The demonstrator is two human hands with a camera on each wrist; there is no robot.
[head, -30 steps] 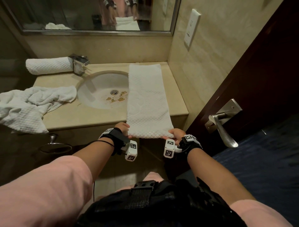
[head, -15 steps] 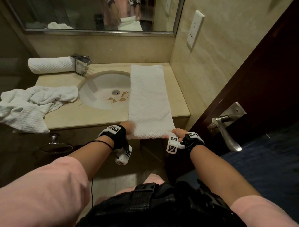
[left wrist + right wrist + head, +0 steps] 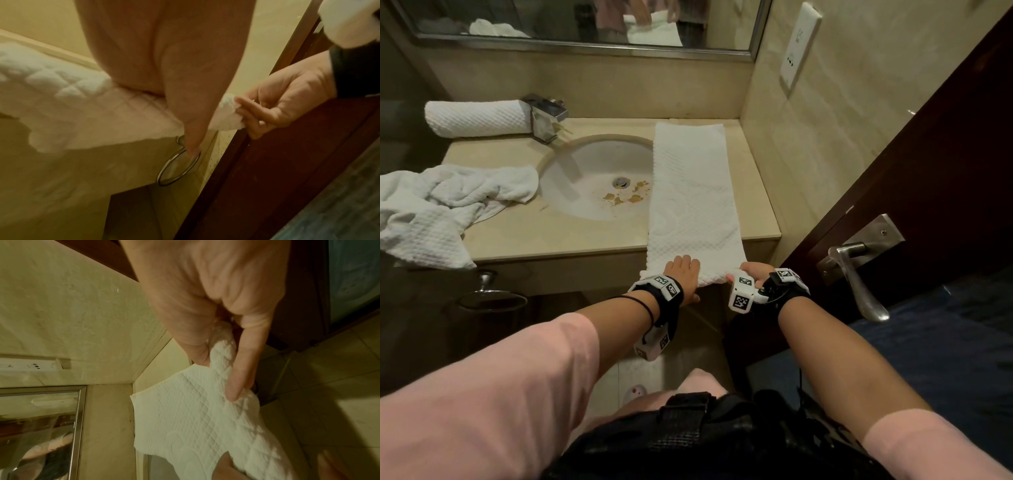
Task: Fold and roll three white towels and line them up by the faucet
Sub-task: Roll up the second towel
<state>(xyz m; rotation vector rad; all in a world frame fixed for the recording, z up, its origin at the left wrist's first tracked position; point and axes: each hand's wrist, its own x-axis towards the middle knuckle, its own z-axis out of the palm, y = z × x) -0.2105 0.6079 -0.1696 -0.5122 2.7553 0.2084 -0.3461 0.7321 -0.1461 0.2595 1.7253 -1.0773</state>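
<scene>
A white towel (image 3: 691, 192) folded into a long strip lies on the counter (image 3: 517, 236) right of the sink, and its near end hangs over the front edge. My left hand (image 3: 683, 274) holds that end at the left, fingers on top and thumb underneath. At the right corner my right hand (image 3: 747, 274) pinches the towel (image 3: 195, 418) between thumb and forefinger. A rolled white towel (image 3: 477, 118) lies against the back wall, left of the faucet (image 3: 544, 118). A crumpled white towel (image 3: 438, 212) sits at the counter's left end.
The sink basin (image 3: 585, 192) has brown stains near its drain. A dark door (image 3: 928, 154) with a metal lever handle (image 3: 859, 270) stands close on the right. A towel ring (image 3: 491, 301) hangs below the counter's front. A wall socket (image 3: 799, 44) and the mirror are behind.
My left hand has turned over, from under the towel's near edge to on top of it. The near end has risen slightly toward the counter edge. My right hand keeps its pinch.
</scene>
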